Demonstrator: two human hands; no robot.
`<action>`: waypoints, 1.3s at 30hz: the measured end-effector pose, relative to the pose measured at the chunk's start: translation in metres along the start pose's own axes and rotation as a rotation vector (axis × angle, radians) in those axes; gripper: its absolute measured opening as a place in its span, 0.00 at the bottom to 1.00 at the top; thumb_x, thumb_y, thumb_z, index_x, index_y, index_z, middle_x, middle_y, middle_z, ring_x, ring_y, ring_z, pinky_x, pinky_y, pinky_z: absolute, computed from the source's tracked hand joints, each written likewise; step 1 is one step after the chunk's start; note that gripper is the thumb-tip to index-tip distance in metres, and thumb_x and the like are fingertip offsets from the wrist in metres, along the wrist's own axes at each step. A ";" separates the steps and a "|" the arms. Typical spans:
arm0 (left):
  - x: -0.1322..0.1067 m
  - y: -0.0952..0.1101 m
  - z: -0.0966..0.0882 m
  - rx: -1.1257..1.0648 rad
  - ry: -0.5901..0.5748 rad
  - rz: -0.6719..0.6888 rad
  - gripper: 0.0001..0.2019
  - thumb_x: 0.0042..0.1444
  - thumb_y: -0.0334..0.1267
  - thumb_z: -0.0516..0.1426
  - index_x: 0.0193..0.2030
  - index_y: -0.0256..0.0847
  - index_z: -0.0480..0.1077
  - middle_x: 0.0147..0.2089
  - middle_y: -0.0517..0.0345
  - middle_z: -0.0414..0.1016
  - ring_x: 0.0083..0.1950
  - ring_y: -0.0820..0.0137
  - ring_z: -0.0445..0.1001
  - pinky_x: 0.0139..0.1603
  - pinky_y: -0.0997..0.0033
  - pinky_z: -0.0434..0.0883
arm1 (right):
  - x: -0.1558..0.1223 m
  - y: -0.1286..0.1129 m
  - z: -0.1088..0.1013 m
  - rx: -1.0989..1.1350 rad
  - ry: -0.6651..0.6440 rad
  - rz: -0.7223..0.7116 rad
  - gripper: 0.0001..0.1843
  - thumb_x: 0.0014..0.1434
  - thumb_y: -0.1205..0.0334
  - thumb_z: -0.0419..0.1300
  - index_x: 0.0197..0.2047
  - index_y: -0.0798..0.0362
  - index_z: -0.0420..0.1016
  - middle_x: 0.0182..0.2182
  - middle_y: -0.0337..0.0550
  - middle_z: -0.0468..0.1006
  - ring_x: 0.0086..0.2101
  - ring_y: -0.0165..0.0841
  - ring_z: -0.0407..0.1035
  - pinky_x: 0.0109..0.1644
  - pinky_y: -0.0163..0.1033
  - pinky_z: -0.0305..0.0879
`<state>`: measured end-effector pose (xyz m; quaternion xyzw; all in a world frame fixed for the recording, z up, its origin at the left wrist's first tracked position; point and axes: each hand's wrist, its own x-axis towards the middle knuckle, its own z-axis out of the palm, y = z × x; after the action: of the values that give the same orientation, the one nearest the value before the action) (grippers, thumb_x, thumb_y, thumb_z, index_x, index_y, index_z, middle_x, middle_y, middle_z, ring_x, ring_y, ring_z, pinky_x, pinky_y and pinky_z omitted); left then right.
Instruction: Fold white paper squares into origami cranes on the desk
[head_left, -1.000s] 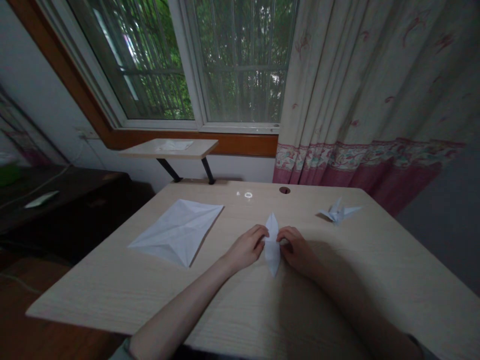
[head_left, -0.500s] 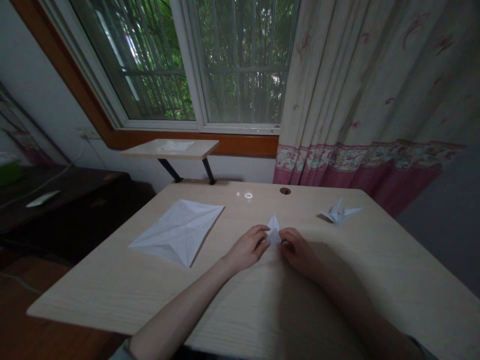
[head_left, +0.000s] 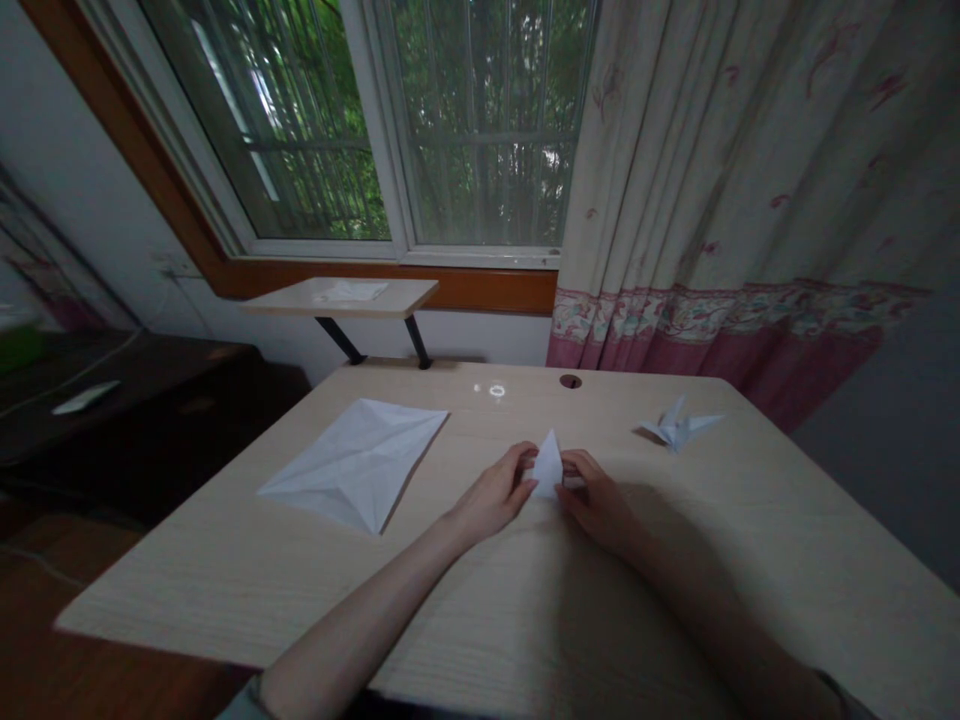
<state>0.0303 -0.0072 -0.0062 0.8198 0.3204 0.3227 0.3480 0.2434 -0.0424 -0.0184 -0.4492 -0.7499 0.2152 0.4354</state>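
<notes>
White paper wedge (head_left: pixel 549 466) pinched by fingers (head_left: pixel 523 468) of left hand (head_left: pixel 493 497) and right hand (head_left: pixel 596 503) on pale wooden desk (head_left: pixel 225 560); creased flat white sheet (head_left: pixel 358 464) at left, finished paper crane (head_left: pixel 679 427) at right.

- Barred window (head_left: pixel 480 120) with green foliage outside, upper middle, giving soft daylight
- Brown wooden sill (head_left: pixel 480 290) beneath it
- Cream curtain (head_left: pixel 712 170) with a pink floral hem, upper right
- Small pale wall shelf (head_left: pixel 405 297) on black brackets below the window
- White wall (head_left: pixel 97 210), upper left
- Dark wooden cabinet (head_left: pixel 127 420), left
- Reddish-brown wooden floor (head_left: pixel 82 620), lower left
</notes>
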 end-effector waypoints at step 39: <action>0.003 0.007 -0.004 0.634 -0.022 0.170 0.13 0.68 0.41 0.54 0.54 0.40 0.74 0.56 0.52 0.76 0.55 0.61 0.73 0.55 0.59 0.69 | 0.000 0.000 0.002 -0.323 0.096 -0.007 0.15 0.69 0.56 0.49 0.30 0.48 0.66 0.33 0.46 0.71 0.39 0.41 0.66 0.45 0.49 0.67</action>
<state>0.0307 -0.0071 0.0021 0.9145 0.3317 0.2259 0.0506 0.2416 -0.0416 -0.0197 -0.5207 -0.7545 0.0685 0.3936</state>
